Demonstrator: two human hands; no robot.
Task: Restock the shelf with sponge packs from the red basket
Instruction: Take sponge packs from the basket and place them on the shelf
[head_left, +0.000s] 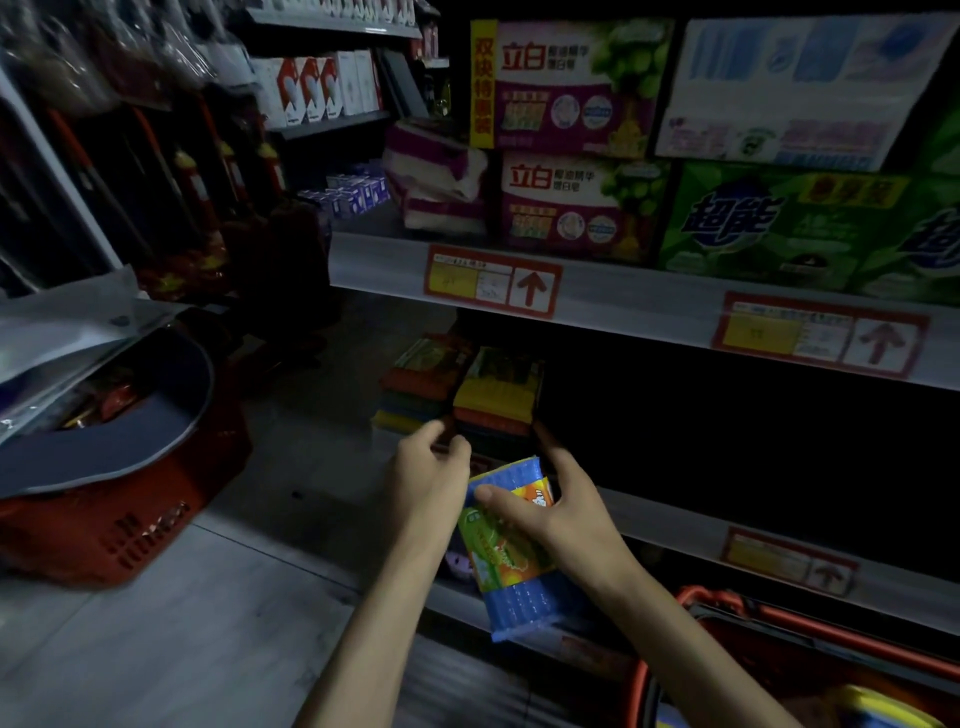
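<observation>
— What's lost to you on the feed?
— A good deal. The bay behind the stack of sponge packs (496, 387) is nearly black, so I can't see how deep the shelf (670, 522) goes or what lies to the right of the stack. The red basket (124, 525) on the floor at left is blurred and half covered by plastic bags (57, 338). A second basket (737, 608) with a red rim is cut off at the bottom right corner, and only a yellow edge shows inside it.
— And the pack?
— The blue sponge pack (511, 556) is held in the air just in front of the shelf edge, nearer to me than the stack. Its long axis runs away from me toward the shelf, with the far end tipped a little left and the label facing up at the camera.
— Hands?
— The right hand (566, 512) grips it. The thumb lies across the label and the other fingers are mostly hidden behind the pack, with one fingertip reaching up to the stack's near right corner. The left hand (428, 467) has its fingers curled at the stack's near left corner. It may be pinching the wrapper there, but it's too dark for me to tell.
</observation>
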